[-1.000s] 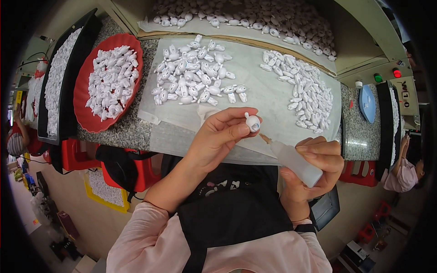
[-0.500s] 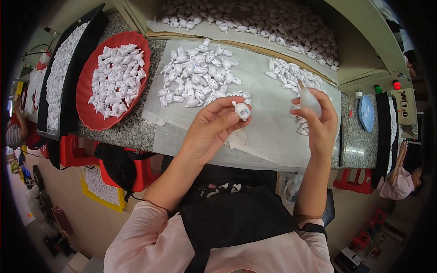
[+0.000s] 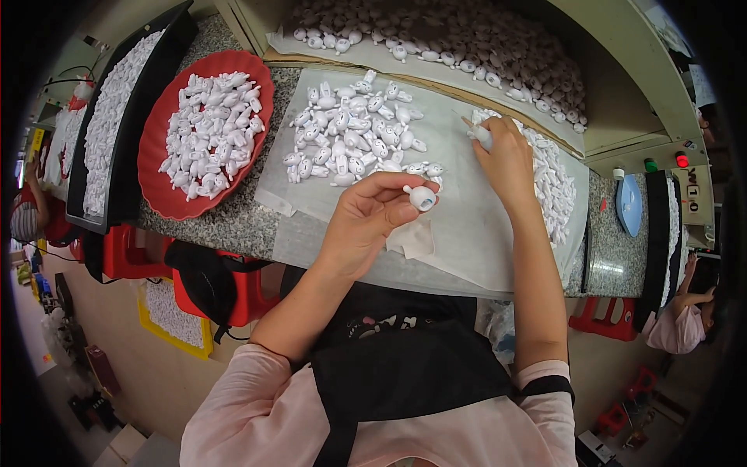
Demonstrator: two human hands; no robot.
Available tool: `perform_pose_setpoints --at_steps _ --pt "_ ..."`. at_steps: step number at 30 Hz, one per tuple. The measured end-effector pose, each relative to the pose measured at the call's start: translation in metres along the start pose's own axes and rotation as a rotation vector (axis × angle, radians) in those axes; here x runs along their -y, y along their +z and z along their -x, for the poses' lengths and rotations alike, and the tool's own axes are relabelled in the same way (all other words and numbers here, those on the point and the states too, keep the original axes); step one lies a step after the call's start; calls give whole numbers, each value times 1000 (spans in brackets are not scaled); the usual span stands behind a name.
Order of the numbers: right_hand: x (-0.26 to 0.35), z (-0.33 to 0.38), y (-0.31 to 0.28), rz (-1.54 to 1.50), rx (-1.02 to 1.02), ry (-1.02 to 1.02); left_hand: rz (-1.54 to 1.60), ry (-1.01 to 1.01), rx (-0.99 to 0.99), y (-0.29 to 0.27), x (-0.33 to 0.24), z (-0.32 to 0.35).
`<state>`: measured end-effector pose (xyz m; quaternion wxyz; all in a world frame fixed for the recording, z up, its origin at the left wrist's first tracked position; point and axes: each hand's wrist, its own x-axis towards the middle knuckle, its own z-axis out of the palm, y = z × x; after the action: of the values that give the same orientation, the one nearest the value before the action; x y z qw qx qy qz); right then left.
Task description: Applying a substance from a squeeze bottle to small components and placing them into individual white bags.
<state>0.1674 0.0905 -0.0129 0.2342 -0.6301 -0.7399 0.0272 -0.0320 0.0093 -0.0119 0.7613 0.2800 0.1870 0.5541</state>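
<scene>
My left hand (image 3: 369,214) pinches a small white figurine (image 3: 421,198) between thumb and fingertips, above the paper-covered bench. A blue mark shows on the figurine's rounded face. Further forward and to the right, my right hand (image 3: 506,159) is closed around a small white squeeze bottle (image 3: 483,137) with a thin pointed tip, much of it hidden by the fingers. Beyond my left hand lies a loose pile of white figurines (image 3: 354,132) on the pale paper sheet (image 3: 467,233). Another heap of white pieces (image 3: 551,183) lies beside my right forearm.
A red scalloped plate (image 3: 152,167) of figurines and a long black tray (image 3: 78,191) of white pieces stand at left. More figurines fill the shelf (image 3: 498,47) behind. At right are a blue dish (image 3: 628,206), a red stool (image 3: 603,317) and another person (image 3: 677,323).
My right hand has moved forward and left with the squeeze bottle, uncovering more of the right heap. The left hand keeps hold of the figurine, turned slightly. The whole view has shifted a little.
</scene>
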Motion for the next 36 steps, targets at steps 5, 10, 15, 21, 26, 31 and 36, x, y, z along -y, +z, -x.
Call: perform_pose_setpoints --at_steps 5,10,15,21,26,31,36 --pt "11 13 -16 -242 -84 59 3 29 13 0 4 1" --pt "43 54 -55 -686 -72 227 -82 -8 -36 3 5 0" --pt "67 78 -73 -901 13 219 -191 -38 -58 10 9 1" --pt "74 83 -78 -844 -31 193 -278 -7 -44 18 8 5" --pt "73 87 -78 -809 -18 155 -358 30 -19 22 7 9" --pt "70 86 -74 -777 -55 70 -394 71 -3 21 9 9" --pt "73 87 -77 -772 -17 116 -437 83 10 21 8 10"
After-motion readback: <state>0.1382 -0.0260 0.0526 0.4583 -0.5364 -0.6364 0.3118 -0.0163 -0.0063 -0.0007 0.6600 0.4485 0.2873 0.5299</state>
